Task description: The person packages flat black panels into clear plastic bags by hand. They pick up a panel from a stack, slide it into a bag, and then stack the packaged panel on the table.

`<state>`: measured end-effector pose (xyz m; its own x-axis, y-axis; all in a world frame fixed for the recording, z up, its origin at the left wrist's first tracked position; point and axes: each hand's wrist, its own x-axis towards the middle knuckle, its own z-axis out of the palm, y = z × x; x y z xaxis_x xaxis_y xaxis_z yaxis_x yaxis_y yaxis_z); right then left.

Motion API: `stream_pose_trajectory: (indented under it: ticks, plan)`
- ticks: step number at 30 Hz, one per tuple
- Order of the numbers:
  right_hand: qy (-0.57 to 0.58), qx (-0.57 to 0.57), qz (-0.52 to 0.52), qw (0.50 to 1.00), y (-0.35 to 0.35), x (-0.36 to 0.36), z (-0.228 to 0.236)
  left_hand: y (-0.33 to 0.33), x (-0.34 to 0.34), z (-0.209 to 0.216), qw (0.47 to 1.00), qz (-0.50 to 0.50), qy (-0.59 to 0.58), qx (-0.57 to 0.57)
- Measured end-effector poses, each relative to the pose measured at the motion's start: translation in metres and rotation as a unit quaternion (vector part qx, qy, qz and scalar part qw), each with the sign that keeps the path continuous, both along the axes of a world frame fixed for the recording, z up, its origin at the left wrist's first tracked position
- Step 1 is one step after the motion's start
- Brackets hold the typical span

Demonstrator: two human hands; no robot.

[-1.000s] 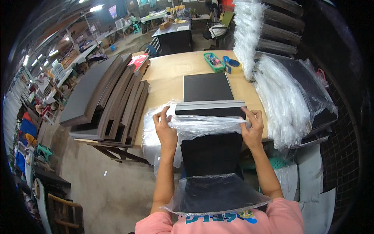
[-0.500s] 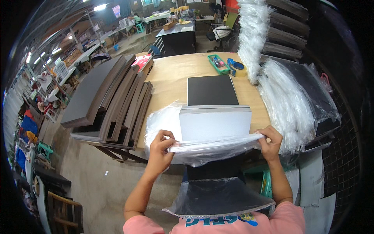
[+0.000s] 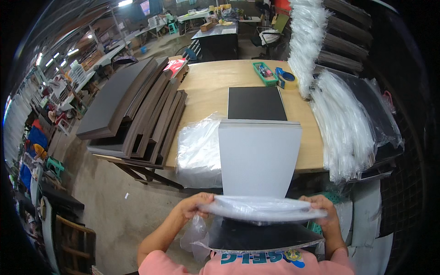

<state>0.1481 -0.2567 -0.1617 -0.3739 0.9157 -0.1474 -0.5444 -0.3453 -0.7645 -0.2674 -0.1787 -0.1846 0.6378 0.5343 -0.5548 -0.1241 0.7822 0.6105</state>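
A grey-white board or stack of sheets (image 3: 260,151) leans over the table's front edge, its far end resting on the table. Across its near end, a clear plastic bag (image 3: 261,206) is stretched and bunched into a band. My left hand (image 3: 195,205) grips the left end of that plastic, fingers closed. At the opposite end my right hand (image 3: 324,211) clutches it too, slightly smeared by motion. Below the plastic, a black board in clear wrap (image 3: 261,234) lies against my body. A black-faced board (image 3: 255,103) is flat on the table behind the grey-white one.
Brown-edged black boards (image 3: 133,105) are piled at the table's left. Flat clear bags (image 3: 199,151) lie beside the grey-white board. Bundled plastic sleeves (image 3: 343,128) cover the right side. A green basket (image 3: 266,73) and tape rolls (image 3: 286,79) sit at the back of the wooden table (image 3: 206,82).
Both hands have drawn the bunched plastic toward my body, so more of the grey-white board shows. The view has shifted slightly.
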Motion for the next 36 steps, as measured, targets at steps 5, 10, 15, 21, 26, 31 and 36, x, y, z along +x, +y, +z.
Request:
stream_pose_trajectory:
  ticks: [5, 10, 15, 21, 26, 31, 36]
  plan:
    - [0.133, -0.116, -0.012, 0.984, -0.022, 0.032, -0.088, -0.012, -0.012, -0.082, 0.984, -0.062, -0.123, -0.116]
    - [0.019, -0.121, -0.051, 0.991, -0.021, 0.031, -0.127, -0.015, -0.021, -0.145, 0.984, -0.109, -0.09, -0.104]
    - [-0.077, -0.132, 0.082, 0.985, -0.019, 0.035, -0.114, -0.026, -0.027, -0.16, 0.991, -0.128, 0.026, -0.022]
    - [-0.227, -0.179, 0.078, 0.954, 0.022, 0.051, -0.233, 0.013, -0.016, -0.209, 0.982, -0.156, 0.101, -0.024]
    - [-0.418, -0.182, 0.041, 0.889, 0.05, 0.035, -0.248, 0.036, -0.019, -0.235, 0.982, -0.142, 0.121, -0.018]
    - [-0.671, -0.014, -0.06, 0.739, 0.037, 0.019, -0.239, 0.035, 0.006, -0.134, 0.876, -0.151, 0.323, 0.326]
    - [-0.477, 0.233, 0.045, 0.846, 0.071, -0.028, -0.047, 0.051, 0.066, 0.035, 0.937, 0.023, -0.139, 0.319]
